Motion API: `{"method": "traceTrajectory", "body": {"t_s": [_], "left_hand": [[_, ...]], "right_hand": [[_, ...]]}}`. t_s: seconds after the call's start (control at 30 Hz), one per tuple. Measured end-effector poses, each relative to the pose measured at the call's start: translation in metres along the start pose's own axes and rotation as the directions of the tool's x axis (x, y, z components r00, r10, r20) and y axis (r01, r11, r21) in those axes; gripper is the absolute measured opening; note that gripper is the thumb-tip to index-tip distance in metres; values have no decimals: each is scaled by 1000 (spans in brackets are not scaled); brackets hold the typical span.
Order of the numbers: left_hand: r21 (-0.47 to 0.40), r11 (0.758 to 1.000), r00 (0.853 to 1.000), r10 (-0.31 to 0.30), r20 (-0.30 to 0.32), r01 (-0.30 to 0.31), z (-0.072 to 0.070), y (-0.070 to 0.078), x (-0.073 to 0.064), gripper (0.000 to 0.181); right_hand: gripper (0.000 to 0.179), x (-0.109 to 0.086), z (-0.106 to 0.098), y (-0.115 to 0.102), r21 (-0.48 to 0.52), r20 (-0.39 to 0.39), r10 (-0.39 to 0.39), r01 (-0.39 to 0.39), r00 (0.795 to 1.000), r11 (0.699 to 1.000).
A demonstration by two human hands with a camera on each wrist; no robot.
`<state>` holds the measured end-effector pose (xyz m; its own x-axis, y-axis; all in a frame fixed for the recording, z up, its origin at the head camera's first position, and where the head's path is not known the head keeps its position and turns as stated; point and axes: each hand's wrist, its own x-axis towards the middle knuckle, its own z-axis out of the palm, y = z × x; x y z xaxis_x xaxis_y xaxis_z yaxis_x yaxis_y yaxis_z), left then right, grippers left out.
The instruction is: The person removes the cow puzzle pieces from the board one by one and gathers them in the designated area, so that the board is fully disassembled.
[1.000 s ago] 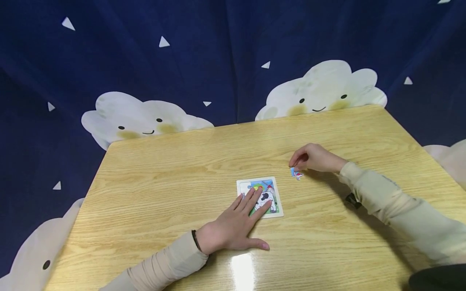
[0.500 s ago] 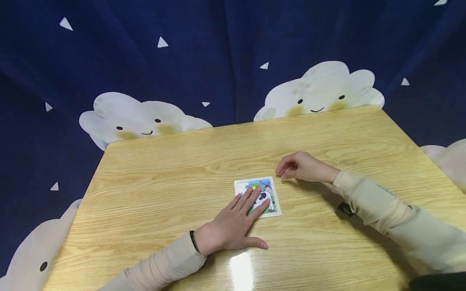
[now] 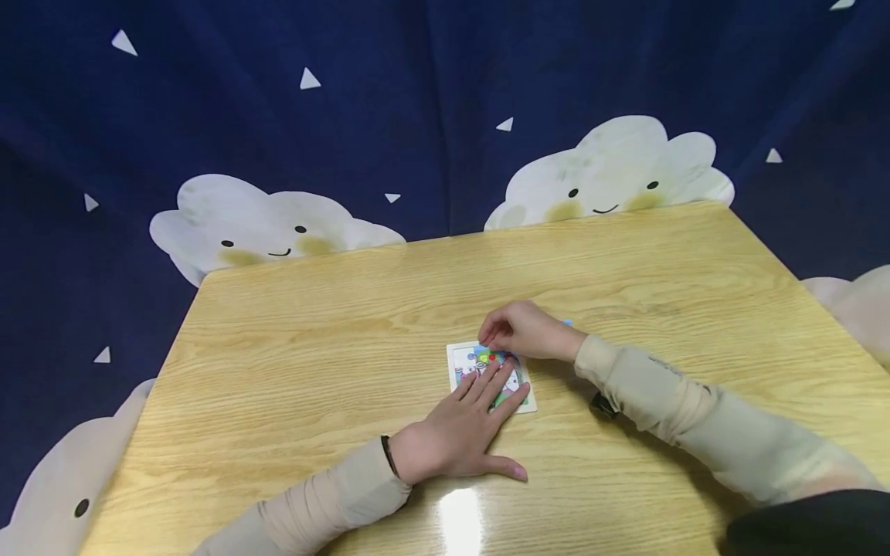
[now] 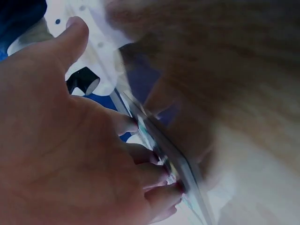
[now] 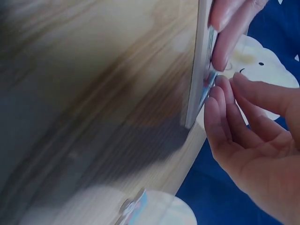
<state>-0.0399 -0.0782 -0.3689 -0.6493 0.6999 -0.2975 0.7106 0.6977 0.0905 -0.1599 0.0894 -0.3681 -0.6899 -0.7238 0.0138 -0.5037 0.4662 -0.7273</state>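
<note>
Head view: the right hand (image 3: 524, 330) has come in from beside the puzzle board (image 3: 461, 357) to its far edge, so the work now seems centred on the board itself. Its grip is narrow, though whether it pinches a piece I cannot tell; the board lies right at the fingertips, under the left hand's (image 3: 459, 432) spread fingers, while a loose piece (image 3: 568, 323) lies partly hidden behind the right hand.
</note>
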Motion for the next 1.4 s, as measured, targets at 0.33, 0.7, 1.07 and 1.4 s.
{"method": "traceTrajectory", "body": {"t_s": [0.33,0.7,1.07,1.4], "left_hand": [[29,999,1000,-27,9,27,0,3,0,104],[19,1000,1000,-21,15,21,0,2,0,103],[-7,999,999,-44,33,44,0,2,1,105],[-10,999,998,-46,33,47,0,2,1,105]], "right_hand": [[7,8,6,-10,-115,-14,-4,2,1000,993],[7,14,-1,-7,10,33,54,-54,998,998],[18,10,6,-10,40,58,20,-22,998,999],[16,7,4,-9,46,24,8,-9,1000,999]]}}
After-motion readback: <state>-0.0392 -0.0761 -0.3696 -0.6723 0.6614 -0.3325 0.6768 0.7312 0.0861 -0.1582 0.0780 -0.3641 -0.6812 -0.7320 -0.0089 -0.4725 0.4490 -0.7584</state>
